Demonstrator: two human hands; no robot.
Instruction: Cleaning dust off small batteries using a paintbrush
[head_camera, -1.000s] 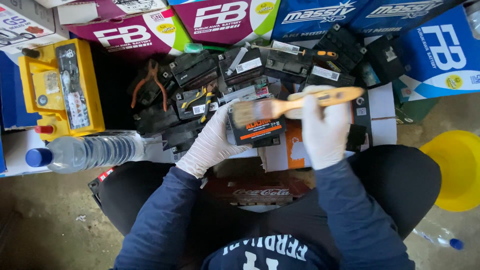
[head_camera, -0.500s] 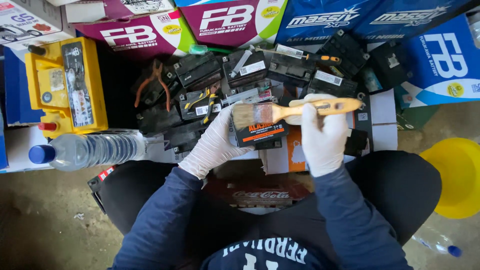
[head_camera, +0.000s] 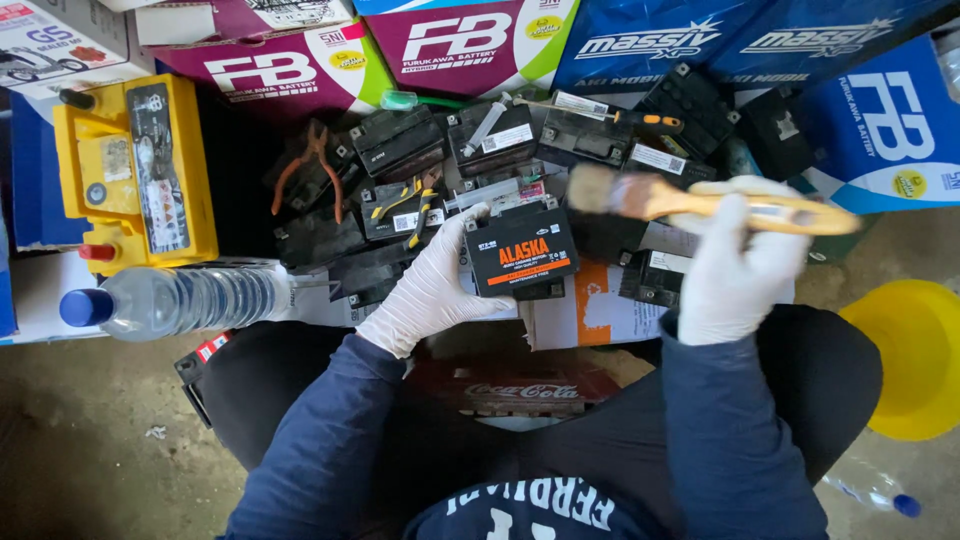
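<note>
the left hand (head_camera: 432, 290) grips a small black battery (head_camera: 521, 255) above the lap, in front of the battery pile. the right hand (head_camera: 735, 265) is closed around a wooden brush (head_camera: 690, 203), its bristles just right of the battery. brushing probably goes best with the battery held steady and short, light strokes.

The paintbrush (head_camera: 700, 203) in the right hand (head_camera: 735, 265) has swung right, off the small black battery (head_camera: 520, 255); bristles now clear.

In my view: yellow battery (head_camera: 135, 170) far left; clear water bottle with blue cap (head_camera: 170, 300) lying just below it; orange-handled pliers (head_camera: 315, 170) on heaped black batteries (head_camera: 400, 140); yellow funnel (head_camera: 910, 355) right; magenta and blue cartons (head_camera: 470, 45) along top.
</note>
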